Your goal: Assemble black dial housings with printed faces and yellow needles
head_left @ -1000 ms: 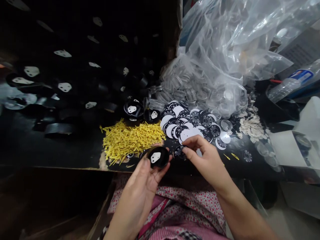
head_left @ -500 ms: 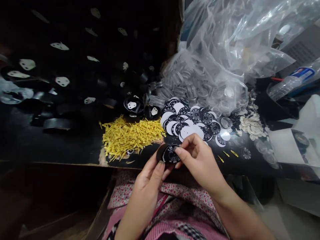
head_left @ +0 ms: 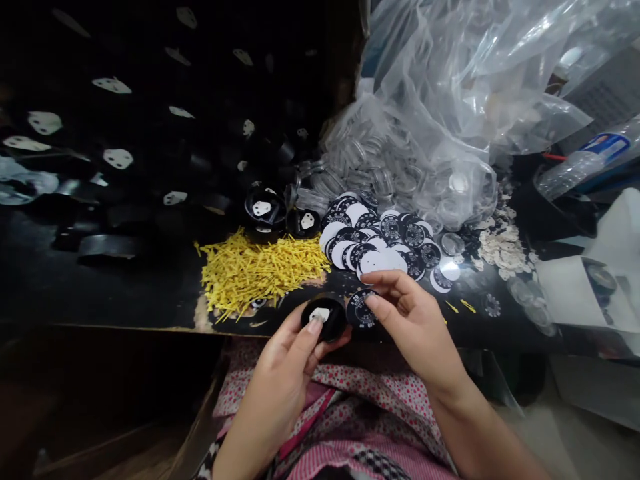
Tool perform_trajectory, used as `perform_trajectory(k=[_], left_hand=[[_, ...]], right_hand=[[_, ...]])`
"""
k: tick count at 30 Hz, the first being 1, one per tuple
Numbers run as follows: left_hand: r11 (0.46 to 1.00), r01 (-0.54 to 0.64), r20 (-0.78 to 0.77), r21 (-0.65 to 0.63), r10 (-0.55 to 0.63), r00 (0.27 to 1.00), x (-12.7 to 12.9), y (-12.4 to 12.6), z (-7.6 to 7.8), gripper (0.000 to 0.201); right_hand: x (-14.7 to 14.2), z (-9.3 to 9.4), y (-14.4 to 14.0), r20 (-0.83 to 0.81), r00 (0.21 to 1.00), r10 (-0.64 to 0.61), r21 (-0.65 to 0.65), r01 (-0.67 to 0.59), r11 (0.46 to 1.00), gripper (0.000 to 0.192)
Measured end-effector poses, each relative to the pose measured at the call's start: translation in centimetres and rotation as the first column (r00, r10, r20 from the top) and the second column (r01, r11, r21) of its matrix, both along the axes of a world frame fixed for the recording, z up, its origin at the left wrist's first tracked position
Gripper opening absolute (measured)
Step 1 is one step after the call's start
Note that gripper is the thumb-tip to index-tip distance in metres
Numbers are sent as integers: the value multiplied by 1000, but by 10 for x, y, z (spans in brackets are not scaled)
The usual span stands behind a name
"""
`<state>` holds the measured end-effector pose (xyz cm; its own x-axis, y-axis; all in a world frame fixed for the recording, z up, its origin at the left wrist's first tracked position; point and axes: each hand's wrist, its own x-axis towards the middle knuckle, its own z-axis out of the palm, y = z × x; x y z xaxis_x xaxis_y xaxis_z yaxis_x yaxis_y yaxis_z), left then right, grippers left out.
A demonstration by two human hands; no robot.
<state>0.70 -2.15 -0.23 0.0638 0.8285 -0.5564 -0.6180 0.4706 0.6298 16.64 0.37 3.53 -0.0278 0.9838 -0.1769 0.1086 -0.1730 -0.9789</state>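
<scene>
I log: left hand [head_left: 293, 357] clamped on black cup [head_left: 324, 317], 6 o'clock at table edge | right hand [head_left: 413, 320] pinching dial disc [head_left: 361, 309], touching cup's 3 o'clock | disc not seated; dial pile [head_left: 380, 248] remains.

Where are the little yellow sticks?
The yellow sticks lie in a heap on the black table, left of the round dials and just beyond the left hand.

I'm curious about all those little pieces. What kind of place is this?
Probably a small assembly workbench: heaps of printed dial discs, yellow pointers and a bag of clear covers surround the hands.
</scene>
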Motion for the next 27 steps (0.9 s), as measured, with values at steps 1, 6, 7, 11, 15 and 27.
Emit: perform_trajectory(k=[1, 6, 7, 11, 15, 27], left_hand=[[1000, 9, -21, 8, -9, 1000, -1, -1, -2, 26], [999, -7, -115, 47, 12, 993, -2, 0, -7, 31], [998, -12, -108, 54, 18, 994, -2, 1, -6, 32], [996, -10, -37, 85, 13, 999, 0, 2, 1, 37], [995, 43, -103, 90, -34, 994, 1, -5, -2, 35], [928, 308, -500, 207, -171, 849, -4, -8, 0, 39]], right_hand=[[0, 1, -1, 1, 1000, -4, 1, 4, 1000, 16], [4, -2, 1, 59, 998, -28, 13, 28, 1000, 10], [6, -2, 1, 101, 994, -45, 35, 41, 999, 9], [7, -1, 1, 259, 957, -133, 146, 97, 984, 6], [-8, 5, 0, 273, 962, -2, 193, -53, 980, 8], [-10, 1, 6, 373, 919, 130, 50, -160, 986, 12]])
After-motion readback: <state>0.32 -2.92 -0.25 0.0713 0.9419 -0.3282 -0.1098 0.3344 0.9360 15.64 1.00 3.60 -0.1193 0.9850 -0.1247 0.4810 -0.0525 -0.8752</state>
